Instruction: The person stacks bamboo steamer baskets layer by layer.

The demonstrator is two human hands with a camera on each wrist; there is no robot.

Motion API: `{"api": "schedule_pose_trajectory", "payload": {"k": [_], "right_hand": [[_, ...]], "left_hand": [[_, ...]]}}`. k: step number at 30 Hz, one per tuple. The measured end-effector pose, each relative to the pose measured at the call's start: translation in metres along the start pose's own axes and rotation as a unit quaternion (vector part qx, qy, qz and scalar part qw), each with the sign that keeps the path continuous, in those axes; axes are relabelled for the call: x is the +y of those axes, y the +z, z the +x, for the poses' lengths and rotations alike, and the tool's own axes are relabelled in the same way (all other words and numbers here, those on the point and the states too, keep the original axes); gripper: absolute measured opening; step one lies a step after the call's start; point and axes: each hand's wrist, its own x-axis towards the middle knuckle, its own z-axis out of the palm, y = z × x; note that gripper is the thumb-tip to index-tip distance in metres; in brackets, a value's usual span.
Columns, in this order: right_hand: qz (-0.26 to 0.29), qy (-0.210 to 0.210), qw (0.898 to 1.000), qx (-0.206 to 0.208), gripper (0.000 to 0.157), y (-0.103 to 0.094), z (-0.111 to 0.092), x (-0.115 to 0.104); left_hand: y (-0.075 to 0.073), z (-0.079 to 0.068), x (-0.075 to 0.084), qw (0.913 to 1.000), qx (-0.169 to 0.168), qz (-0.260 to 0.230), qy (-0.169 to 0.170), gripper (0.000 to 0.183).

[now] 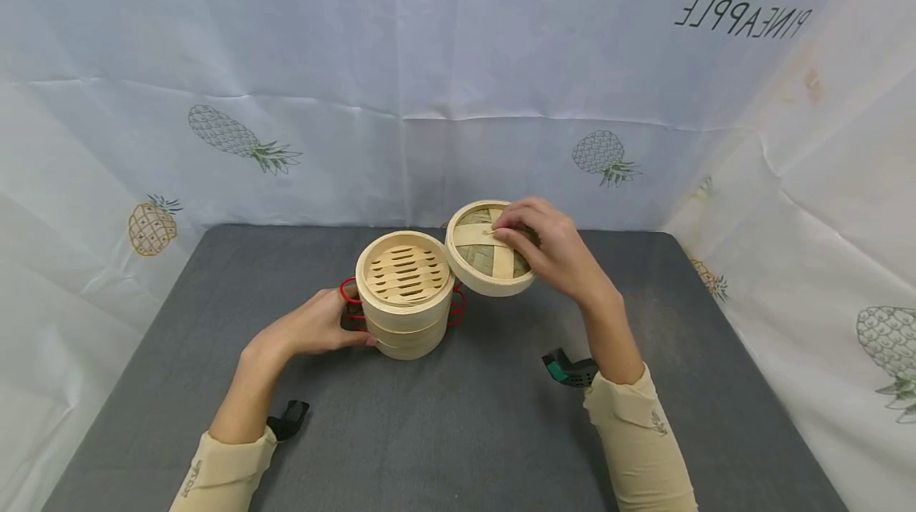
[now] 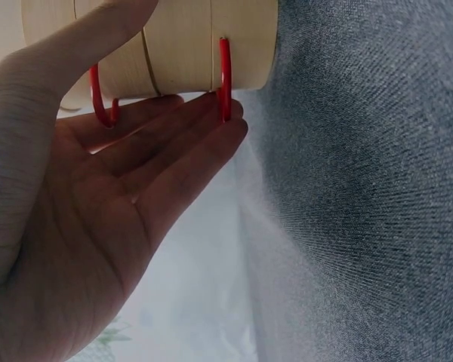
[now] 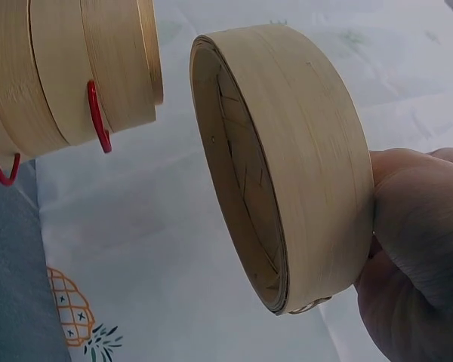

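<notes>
A stacked bamboo steamer with red side handles stands upright on the dark table, its slatted top tier uncovered. My left hand grips it from the left side. In the left wrist view the thumb lies across the tiers, while the fingers reach behind by the red handles. My right hand pinches the round steamer lid at the crossed bands on its top. The right wrist view shows the lid tilted and held apart from the steamer, its hollow underside facing the tiers.
The dark grey table ends at a pale cloth backdrop with pineapple prints, close behind the steamer. More of this cloth hangs at the left and right sides. Black devices sit at both wrists.
</notes>
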Motion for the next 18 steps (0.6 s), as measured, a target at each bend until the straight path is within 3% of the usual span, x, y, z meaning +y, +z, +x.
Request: {"api": "schedule_pose_trajectory", "payload": {"k": [18], "right_hand": [[0.004,-0.055,0.998,-0.017,0.011,0.021,0.016,-0.010]], "left_hand": [[0.000,0.001,0.000,1.0000,-0.001,-0.007,-0.001,0.064]]}}
